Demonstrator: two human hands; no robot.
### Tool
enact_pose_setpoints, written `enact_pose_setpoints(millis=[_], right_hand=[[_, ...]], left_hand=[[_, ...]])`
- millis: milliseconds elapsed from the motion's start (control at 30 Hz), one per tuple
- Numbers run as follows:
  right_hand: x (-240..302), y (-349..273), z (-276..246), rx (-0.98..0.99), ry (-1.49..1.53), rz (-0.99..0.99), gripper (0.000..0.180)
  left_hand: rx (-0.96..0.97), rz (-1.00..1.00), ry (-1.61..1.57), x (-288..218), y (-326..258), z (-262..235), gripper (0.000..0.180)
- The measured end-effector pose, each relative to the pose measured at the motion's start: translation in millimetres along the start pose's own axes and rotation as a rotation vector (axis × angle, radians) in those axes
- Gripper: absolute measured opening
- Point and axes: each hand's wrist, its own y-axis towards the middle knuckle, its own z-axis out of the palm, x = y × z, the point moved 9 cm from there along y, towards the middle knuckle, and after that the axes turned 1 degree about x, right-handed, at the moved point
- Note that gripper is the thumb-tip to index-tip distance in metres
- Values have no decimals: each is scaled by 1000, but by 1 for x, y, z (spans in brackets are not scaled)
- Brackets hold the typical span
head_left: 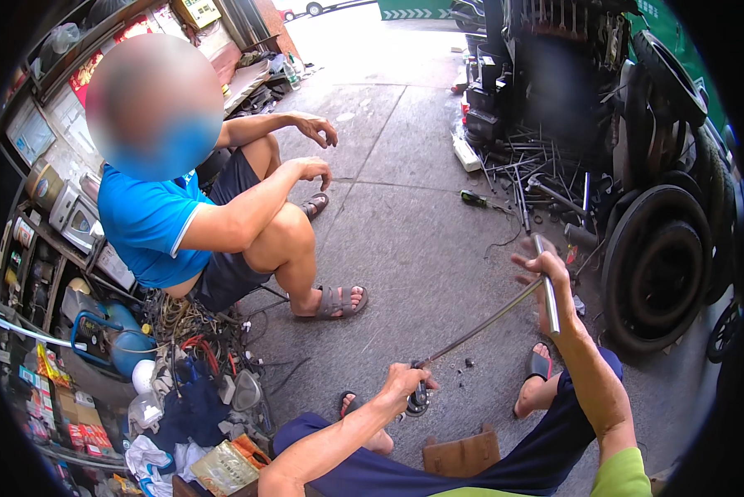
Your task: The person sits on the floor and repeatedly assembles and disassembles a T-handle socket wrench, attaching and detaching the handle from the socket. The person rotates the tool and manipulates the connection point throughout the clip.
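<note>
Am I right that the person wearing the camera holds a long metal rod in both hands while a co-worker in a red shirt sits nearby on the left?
Not quite: the head view shows the co-worker's shirt is blue, not red. The rest holds: the left hand and right hand both grip the long metal rod.

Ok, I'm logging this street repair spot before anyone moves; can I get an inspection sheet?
Surface: grey concrete pavement, small dark bits near the feet.
Job's things: long metal rod spanning both hands; shorter metal bar in the right.
Clutter: loose spokes and tools, tyres.
Hands: left hand grips the rod's low end; right hand holds the high end.
Cables: tangled wires.
Surroundings: seated person, shelves.
</note>
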Motion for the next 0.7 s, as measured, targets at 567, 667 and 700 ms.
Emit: enact_pose_setpoints(millis=[567, 667, 700], right_hand=[[94, -68, 43, -78, -861, -965, 29], [98, -74, 53, -47, -822, -1026, 22], [94, -68, 49, -13, -782, -946, 23]], left_hand=[[-10, 17, 145, 29, -4, 7, 23], [-157, 105, 143, 5, -3, -21, 24], [-215, 147, 160, -3, -1, -36, 25]])
